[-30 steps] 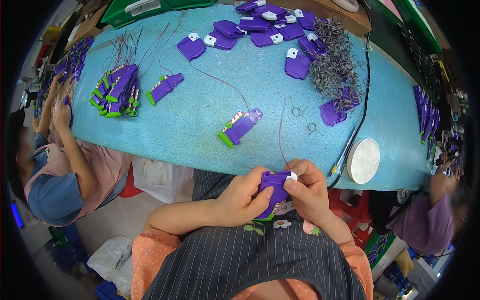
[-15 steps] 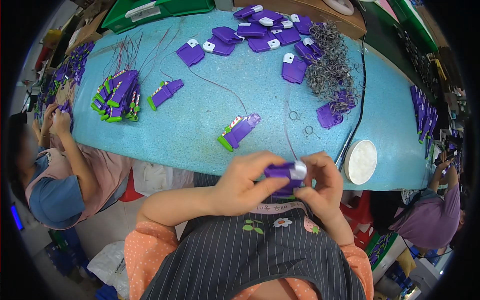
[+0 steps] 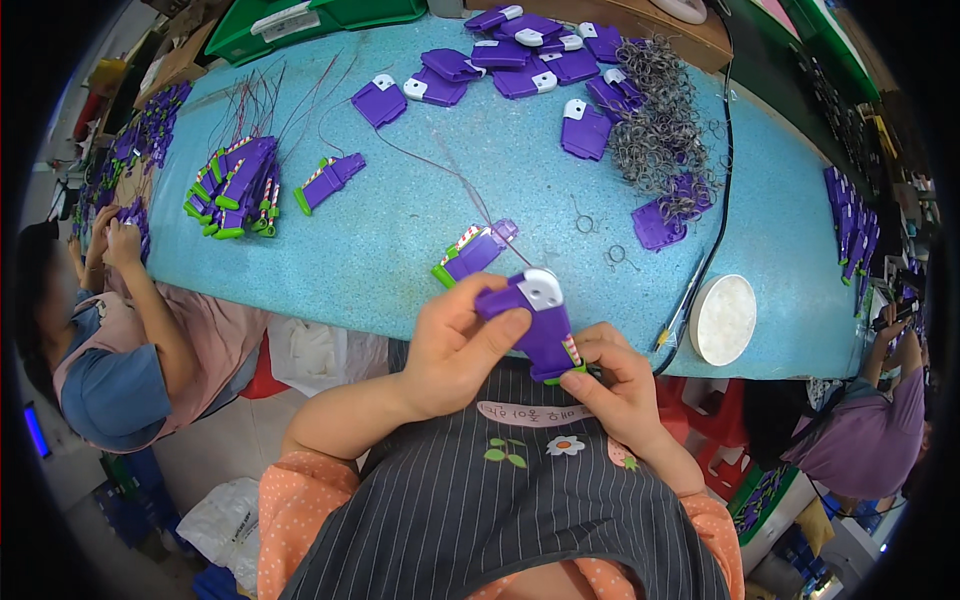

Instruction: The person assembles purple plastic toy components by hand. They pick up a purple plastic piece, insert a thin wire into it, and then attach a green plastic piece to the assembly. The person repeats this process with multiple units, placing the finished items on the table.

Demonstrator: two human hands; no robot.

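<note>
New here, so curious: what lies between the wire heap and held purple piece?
In the head view, two loose wire rings lie on the blue table between the heap and held purple piece.

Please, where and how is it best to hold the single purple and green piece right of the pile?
Probably grip the single purple and green piece at mid-body, pinching across its long edges, coming from the near right side. It lies slantwise and is longer than wide, and the pile of similar pieces is at its left.
</note>
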